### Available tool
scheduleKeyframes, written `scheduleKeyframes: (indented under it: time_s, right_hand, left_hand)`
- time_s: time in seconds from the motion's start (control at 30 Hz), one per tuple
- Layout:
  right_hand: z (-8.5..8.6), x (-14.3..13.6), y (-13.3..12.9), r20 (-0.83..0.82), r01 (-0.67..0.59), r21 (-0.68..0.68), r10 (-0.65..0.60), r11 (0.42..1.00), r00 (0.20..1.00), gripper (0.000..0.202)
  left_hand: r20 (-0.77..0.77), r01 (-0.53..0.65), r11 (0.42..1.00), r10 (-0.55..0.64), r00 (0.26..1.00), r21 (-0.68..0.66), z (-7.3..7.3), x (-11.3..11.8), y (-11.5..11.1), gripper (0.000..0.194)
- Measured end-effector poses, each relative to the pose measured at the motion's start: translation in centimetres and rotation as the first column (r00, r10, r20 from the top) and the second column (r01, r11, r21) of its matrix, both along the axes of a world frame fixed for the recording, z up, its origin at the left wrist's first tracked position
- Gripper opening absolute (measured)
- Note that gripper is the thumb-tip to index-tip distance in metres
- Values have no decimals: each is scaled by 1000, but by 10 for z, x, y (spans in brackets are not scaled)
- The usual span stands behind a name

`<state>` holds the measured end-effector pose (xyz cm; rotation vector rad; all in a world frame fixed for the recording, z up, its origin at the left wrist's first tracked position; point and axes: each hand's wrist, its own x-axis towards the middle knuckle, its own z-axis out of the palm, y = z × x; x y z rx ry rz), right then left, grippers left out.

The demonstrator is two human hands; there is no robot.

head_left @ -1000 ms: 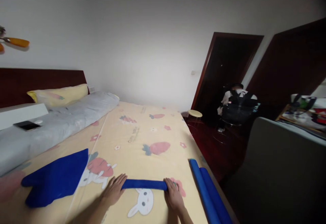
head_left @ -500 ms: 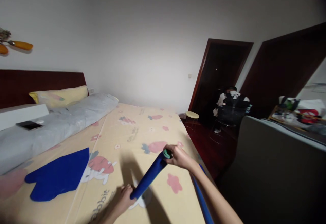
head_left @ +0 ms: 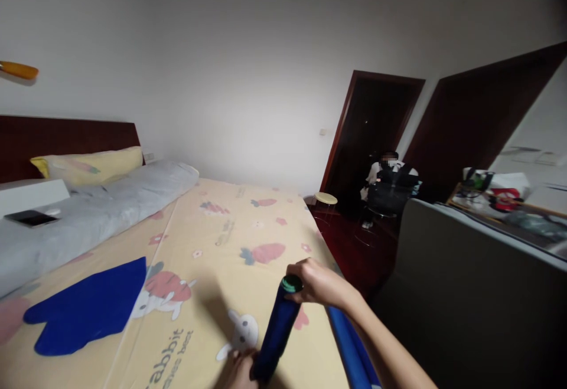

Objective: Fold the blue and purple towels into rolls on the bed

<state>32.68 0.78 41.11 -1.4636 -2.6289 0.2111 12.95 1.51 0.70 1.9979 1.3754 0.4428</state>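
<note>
A blue roll of fabric with a green inner side [head_left: 278, 331] is held tilted above the bed, one end up toward the far side. My right hand [head_left: 313, 281] is closed around its upper end, where the green spiral shows. At the lower end, my left hand [head_left: 241, 370] is closed on the roll, partly cut off by the bottom edge. A flat blue piece of cloth with an irregular outline [head_left: 91, 309] lies on the bed to the left. More blue material [head_left: 348, 345] lies along the bed's right edge, below my right forearm.
The bed has a cream sheet with carrot and rabbit prints [head_left: 239, 224]. A grey quilt [head_left: 128, 194], a yellow pillow [head_left: 95, 167] and a dark phone [head_left: 31, 218] are at the headboard side. A person [head_left: 390, 179] sits by the door, near a stool [head_left: 326, 199]. A grey panel [head_left: 469, 294] stands at right.
The roll has swung more upright and come closer, its lower end moving right and down with my left hand. My right hand keeps its upper end. The view has turned slightly right.
</note>
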Motion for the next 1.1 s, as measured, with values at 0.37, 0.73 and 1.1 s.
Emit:
scheduleKeyframes:
  time_s: [0.37,0.73,1.1]
  right_hand:
    - [11,76,-4,-12,198,71,-198,978,980,18]
    - [32,174,69,-55,488,303,-496,818,866,30]
    - [-238,198,-70,-479,837,457,-710,301,516,58]
  left_hand:
    - [-175,45,795,78,982,605,-69,-64,3,87]
    - [-211,108,658,80,974,746,-65,-67,-1,76]
    - [-212,69,743,99,972,665,-34,-60,-19,66]
